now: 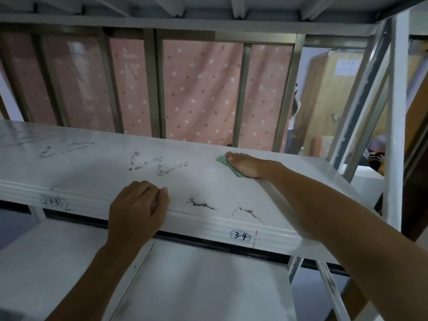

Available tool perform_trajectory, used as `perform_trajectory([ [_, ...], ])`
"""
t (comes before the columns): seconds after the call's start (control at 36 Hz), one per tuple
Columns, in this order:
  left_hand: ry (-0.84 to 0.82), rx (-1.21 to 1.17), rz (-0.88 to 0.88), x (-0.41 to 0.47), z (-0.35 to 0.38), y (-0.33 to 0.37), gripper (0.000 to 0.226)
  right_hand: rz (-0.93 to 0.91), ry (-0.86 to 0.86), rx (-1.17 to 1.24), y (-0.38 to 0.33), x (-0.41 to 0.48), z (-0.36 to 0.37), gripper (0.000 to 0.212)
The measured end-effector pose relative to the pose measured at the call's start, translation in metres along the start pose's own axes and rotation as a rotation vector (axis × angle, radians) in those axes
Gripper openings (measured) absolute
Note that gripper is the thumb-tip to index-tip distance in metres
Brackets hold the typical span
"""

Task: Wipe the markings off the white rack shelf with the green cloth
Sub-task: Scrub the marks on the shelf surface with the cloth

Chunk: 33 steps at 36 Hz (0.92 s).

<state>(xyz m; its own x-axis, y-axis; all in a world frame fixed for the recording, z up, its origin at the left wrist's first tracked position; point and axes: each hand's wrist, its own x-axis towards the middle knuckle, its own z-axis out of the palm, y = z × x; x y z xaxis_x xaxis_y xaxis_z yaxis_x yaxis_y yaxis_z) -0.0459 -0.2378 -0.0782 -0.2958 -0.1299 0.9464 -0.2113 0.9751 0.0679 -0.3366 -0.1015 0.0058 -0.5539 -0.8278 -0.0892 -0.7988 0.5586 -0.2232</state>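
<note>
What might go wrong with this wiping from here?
The right hand presses the small green cloth well away from the dark scribbled markings mid-shelf; a cloth that small may smear rather than lift them.
The forearm lies close to the marks near the front edge and could pick up smudges.
The handwritten 3-4 label might get wiped too.
</note>
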Motion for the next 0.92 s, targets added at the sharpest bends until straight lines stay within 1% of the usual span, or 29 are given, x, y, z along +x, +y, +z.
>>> perform_trajectory([
  [0.17, -0.018, -0.049, 0.014, -0.012, -0.001, -0.005, 0.031, 0.057, 0.045, -0.017, -0.009, 0.042, 0.002, 0.055],
  [0.28, -0.047, -0.106, 0.050, -0.015, -0.006, -0.016, 0.034, 0.065, 0.060, -0.010, -0.019, 0.066, 0.004, 0.058],
  [0.36, -0.013, -0.116, 0.057, -0.016, -0.010, -0.026, 0.034, 0.053, 0.051, -0.025, -0.033, 0.081, 0.005, 0.061],
  [0.5, 0.048, -0.093, 0.080, -0.011, -0.014, -0.045, 0.032, -0.046, -0.007, -0.071, -0.058, 0.103, 0.012, 0.069],
  [0.61, 0.060, -0.100, 0.104, -0.005, -0.014, -0.064, 0.038, -0.127, -0.044, -0.065, -0.081, 0.101, 0.017, 0.063],
  [0.75, 0.033, -0.146, 0.104, -0.005, -0.014, -0.085, 0.043, -0.261, -0.085, -0.034, -0.097, 0.096, 0.029, 0.060],
  [0.92, 0.050, -0.193, 0.087, -0.003, -0.012, -0.088, 0.049, -0.382, -0.129, -0.036, -0.121, 0.059, 0.038, 0.053],
])
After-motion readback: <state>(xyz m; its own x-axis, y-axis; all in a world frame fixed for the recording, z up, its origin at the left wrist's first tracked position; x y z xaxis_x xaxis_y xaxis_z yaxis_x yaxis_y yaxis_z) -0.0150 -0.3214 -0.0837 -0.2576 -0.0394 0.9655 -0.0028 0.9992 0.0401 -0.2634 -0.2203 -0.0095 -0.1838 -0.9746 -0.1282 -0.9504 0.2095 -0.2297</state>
